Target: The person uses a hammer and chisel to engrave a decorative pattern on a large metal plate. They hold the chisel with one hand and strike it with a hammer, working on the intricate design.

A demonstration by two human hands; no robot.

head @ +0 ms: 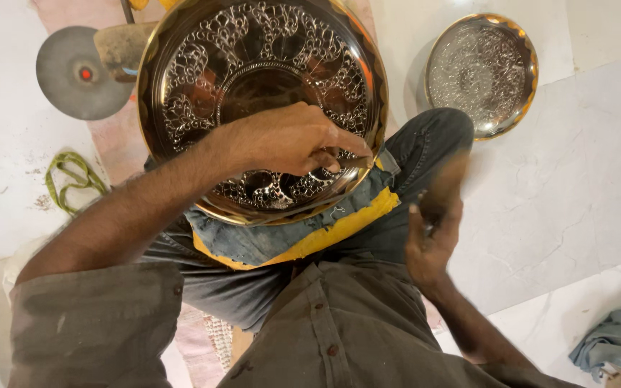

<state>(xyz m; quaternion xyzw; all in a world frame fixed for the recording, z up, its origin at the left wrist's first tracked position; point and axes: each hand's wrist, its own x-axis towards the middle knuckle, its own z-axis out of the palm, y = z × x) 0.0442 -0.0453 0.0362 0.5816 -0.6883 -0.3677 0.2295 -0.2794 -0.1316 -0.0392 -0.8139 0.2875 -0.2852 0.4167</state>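
— What is the left hand (289,140) doing?

— It lies on the inner face of the large engraved plate (260,65), fingers curled, fingertips pressed against the patterned metal near the lower rim. Whether a small tool is pinched between them, I cannot tell.

— And where is that plate?

— It rests tilted on the person's lap, its lower edge on a blue cloth with a yellow border (303,233) spread over the thigh. The rim is golden, the middle silvery with cut floral work.

— The right hand (433,237)?

— Raised beside the right knee, well apart from the plate, and blurred. The fingers look partly closed around something thin, but the blur hides what it is, so its grip stays unclear.

— Anything else around?

— A second engraved plate (481,72), smaller in view, lies on the white marble floor (583,179) beyond the knee. At the upper left, a grey round disc (73,72) with a red centre sits just beside the large plate's rim. A green strap (70,179) lies looped on the floor at the left, and a bluish rag (616,345) lies at the lower right.
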